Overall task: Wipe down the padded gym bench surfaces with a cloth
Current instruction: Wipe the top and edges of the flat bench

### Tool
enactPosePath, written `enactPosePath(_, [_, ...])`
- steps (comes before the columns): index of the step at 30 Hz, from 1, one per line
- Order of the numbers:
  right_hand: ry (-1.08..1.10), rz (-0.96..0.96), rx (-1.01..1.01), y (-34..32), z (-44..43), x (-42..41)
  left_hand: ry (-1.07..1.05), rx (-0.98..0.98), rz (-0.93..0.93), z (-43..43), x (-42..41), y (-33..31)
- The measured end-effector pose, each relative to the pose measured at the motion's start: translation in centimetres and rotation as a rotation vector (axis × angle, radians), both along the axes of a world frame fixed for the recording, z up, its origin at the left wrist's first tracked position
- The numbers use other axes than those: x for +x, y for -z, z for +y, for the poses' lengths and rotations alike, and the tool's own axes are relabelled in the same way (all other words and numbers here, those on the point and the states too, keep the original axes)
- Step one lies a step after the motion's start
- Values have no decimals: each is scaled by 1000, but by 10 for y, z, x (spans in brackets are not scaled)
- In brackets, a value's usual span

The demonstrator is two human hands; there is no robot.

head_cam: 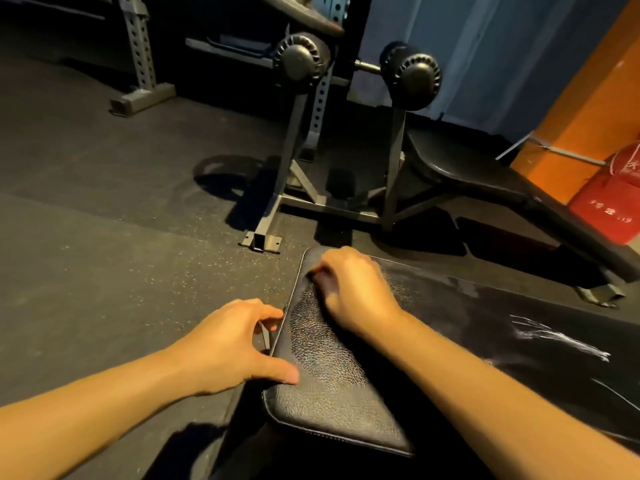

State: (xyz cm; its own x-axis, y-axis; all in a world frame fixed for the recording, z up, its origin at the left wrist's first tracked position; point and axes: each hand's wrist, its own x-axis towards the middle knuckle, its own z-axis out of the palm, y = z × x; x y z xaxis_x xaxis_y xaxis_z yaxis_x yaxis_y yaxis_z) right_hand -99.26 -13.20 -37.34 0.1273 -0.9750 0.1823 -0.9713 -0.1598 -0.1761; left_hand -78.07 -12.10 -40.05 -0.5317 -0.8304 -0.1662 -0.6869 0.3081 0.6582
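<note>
Well: left hand grips pad edge; right hand holds cloth.

the right hand covered most of a dark, blurred thing, perhaps the cloth; the bench pad ran out of view at 4 o'clock.

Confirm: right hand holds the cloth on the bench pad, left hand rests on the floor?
Wrong on the left hand: head view shows it gripping the side edge of the bench pad, not the floor. Right hand does hold the cloth on the pad.
</note>
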Motion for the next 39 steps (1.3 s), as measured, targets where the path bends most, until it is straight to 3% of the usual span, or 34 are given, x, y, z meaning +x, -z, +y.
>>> enactPosePath(2, [-258, -59, 100, 4, 44, 19, -2, -15, 1, 0, -2, 1])
enactPosePath(3, [-283, -28, 117, 2, 44, 8, -11, 6, 13, 0, -2, 2])
enactPosePath(5, [-114, 95, 13, -7, 0, -28, -31, 46, 54, 1, -1, 4])
enactPosePath(7, [129, 65, -78, -13, -42, -52, -26, 37, 54, 2, -1, 3])
enactPosePath(8, [142, 63, -96, -11, -47, -45, -22, 26, 47, 2, 0, 2])
enactPosePath(12, [-294, -1, 77, 3, 3, 12, -14, -8, 18, -1, -1, 3])
enactPosePath(13, [-318, 15, 93, 1, 2, 7, -15, -10, 22, -1, -1, 4])
enactPosePath(17, [82, -1, -44, -9, -68, -25, -15, -1, 34, -1, 1, 6])
enactPosePath(18, [95, -12, -57, -6, -67, -19, -16, -7, 34, -1, 1, 7])
enactPosePath(23, [-419, -74, 133, -3, 15, 15, -10, -11, 24, -4, -1, 8])
enactPosePath(25, [-278, 4, 35, -8, -21, -5, -12, 13, 49, -3, 0, 10])
enactPosePath(27, [1, -19, -36, -7, -68, -25, -15, 12, 62, -2, 3, 13])
enactPosePath(29, [92, 2, -66, -4, -76, -19, -18, 17, 62, -1, 5, 13])
enactPosePath(33, [-426, -103, 95, 3, 19, 21, -16, 7, 78, 1, 3, 12])
enactPosePath(34, [-472, -76, 120, 1, 24, 15, -24, 11, 98, 1, 3, 13])
enactPosePath(36, [-319, 5, 3, -5, -12, -8, -32, 32, 146, 1, 5, 18])
enactPosePath(39, [98, -5, -57, 0, -77, -39, -15, 8, 156, 4, 8, 22])
